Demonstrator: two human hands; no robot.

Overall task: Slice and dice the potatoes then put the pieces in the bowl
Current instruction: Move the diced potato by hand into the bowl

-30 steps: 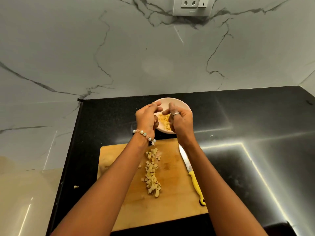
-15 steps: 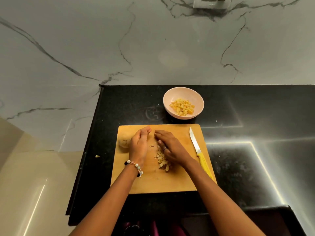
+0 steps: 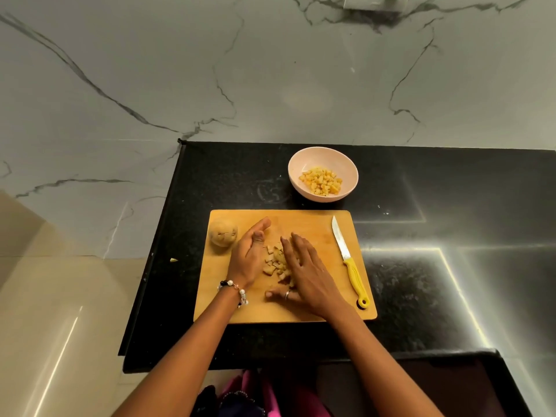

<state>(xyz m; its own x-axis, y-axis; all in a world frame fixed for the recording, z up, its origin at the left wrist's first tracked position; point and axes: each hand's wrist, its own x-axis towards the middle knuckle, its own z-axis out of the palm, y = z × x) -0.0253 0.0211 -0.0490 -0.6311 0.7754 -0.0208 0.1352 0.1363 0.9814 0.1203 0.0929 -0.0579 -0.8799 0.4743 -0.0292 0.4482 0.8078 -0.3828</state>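
A wooden cutting board [image 3: 313,227] is lying on the black bench [image 3: 421,296], near its left end. Both hands are working at the middle of the board.

Left hand [image 3: 248,255]: standing on its edge, palm facing right, fingers straight and together, pressing against the left side of a small heap of diced potato [image 3: 275,261]. A beaded bracelet [image 3: 234,288] is sitting on that wrist.

Right hand [image 3: 304,273]: lying flat, fingers spread wide, covering the right side of the heap; thumb [image 3: 278,294] with a ring is stretching left along the near side of the pieces. Neither hand is gripping anything; the dice are sitting between the two palms.

A whole unpeeled potato [image 3: 223,234] is resting at the far left corner of the board, just beside the left hand. A knife [image 3: 349,261] with a yellow handle is lying along the right edge of the board, blade pointing far, apart from the right hand.

A pale pink bowl [image 3: 301,164] is standing on the bench just beyond the board's far edge, holding yellow potato cubes [image 3: 321,185]. One stray scrap [image 3: 173,260] is lying on the bench left of the board.
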